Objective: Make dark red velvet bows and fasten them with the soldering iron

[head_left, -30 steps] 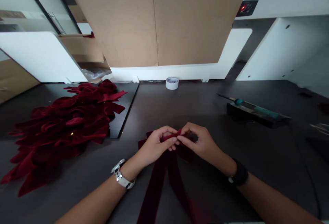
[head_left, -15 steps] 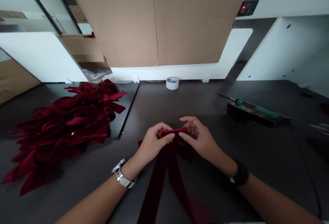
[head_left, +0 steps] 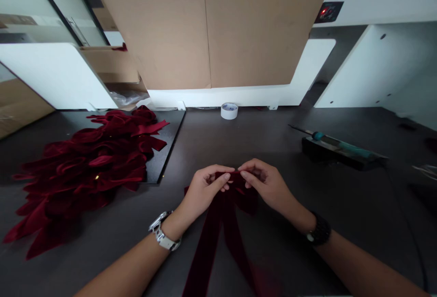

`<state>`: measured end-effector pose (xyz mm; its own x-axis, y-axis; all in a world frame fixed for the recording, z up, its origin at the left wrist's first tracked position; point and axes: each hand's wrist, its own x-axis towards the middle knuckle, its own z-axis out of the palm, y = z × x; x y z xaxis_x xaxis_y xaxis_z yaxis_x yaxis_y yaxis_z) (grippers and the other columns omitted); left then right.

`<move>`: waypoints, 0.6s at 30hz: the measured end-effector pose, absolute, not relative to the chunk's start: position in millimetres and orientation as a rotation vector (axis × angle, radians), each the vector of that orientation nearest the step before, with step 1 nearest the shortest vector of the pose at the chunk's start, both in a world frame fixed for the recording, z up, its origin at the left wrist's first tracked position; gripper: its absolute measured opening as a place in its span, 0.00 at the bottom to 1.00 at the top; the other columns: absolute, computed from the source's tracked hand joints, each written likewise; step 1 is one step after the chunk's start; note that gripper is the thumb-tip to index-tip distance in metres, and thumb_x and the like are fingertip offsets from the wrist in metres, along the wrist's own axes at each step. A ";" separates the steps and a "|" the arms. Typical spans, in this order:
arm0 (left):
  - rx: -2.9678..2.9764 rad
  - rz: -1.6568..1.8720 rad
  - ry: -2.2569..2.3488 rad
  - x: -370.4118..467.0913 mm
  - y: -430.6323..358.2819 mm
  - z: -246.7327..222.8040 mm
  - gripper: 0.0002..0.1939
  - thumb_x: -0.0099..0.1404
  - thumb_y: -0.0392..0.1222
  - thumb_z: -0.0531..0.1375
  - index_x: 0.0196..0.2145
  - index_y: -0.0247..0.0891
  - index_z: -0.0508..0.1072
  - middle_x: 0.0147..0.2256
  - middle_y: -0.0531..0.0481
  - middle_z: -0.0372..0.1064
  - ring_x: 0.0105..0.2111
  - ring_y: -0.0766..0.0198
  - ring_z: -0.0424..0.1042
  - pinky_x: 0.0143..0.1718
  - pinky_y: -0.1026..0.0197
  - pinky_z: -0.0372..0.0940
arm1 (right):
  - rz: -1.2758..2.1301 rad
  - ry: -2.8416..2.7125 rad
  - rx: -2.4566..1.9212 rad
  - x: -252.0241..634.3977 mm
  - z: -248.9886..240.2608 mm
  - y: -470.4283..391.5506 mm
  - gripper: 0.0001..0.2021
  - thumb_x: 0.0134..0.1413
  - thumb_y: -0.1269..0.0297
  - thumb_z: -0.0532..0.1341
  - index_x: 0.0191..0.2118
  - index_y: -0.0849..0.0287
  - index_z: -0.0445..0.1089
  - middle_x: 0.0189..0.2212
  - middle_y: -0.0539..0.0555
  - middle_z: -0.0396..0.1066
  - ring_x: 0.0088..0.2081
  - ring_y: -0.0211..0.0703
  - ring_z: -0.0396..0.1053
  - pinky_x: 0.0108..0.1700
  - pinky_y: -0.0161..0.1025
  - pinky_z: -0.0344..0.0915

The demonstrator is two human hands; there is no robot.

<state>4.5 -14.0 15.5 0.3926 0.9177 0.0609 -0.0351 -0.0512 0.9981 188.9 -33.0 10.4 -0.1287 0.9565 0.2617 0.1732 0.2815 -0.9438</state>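
A dark red velvet ribbon [head_left: 205, 242] lies in loops under my hands, and its two long tails run down toward the near edge of the view. My left hand [head_left: 210, 188] pinches the upper fold of the ribbon between thumb and fingers. On the other side of that fold, my right hand [head_left: 261, 179] also grips it with thumb and forefinger. The fingertips of both hands are close together. Part of the ribbon's middle is hidden behind my fingers.
A heap of red velvet bows [head_left: 92, 165] lies on a glossy black board [head_left: 167, 151] at left. A roll of white tape [head_left: 229, 111] stands at the back. At right, a soldering-iron-like tool [head_left: 336, 142] rests on a black stand [head_left: 321, 151], its cable trailing forward.
My right fingers have drawn in toward the left hand and closed on the ribbon. The fold, stretched level between the hands before, now tips down between the fingertips.
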 end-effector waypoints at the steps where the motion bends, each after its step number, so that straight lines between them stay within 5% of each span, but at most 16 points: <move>1: 1.397 0.957 0.865 4.6 -14.3 16.0 0.12 0.59 0.44 0.62 0.38 0.33 0.76 0.28 0.49 0.73 0.25 0.69 0.69 0.30 0.65 0.67 | 0.969 -1.546 -1.074 189.0 10.4 -33.0 0.07 0.55 0.62 0.59 0.34 0.60 0.70 0.26 0.50 0.69 0.25 0.33 0.66 0.27 0.30 0.65; 7: 1.404 0.957 0.905 4.8 -14.9 18.2 0.10 0.59 0.42 0.62 0.35 0.33 0.76 0.27 0.49 0.72 0.26 0.69 0.69 0.30 0.66 0.65 | 0.999 -1.594 -1.075 186.9 9.1 -33.6 0.07 0.53 0.63 0.61 0.37 0.60 0.71 0.31 0.54 0.73 0.31 0.37 0.71 0.31 0.33 0.68; 18: 1.430 0.988 0.955 5.5 -13.7 19.1 0.09 0.56 0.43 0.64 0.31 0.33 0.74 0.24 0.51 0.70 0.24 0.69 0.67 0.28 0.66 0.63 | 0.984 -1.608 -1.151 187.8 11.8 -36.8 0.10 0.56 0.59 0.59 0.30 0.62 0.70 0.22 0.51 0.70 0.22 0.34 0.68 0.25 0.30 0.64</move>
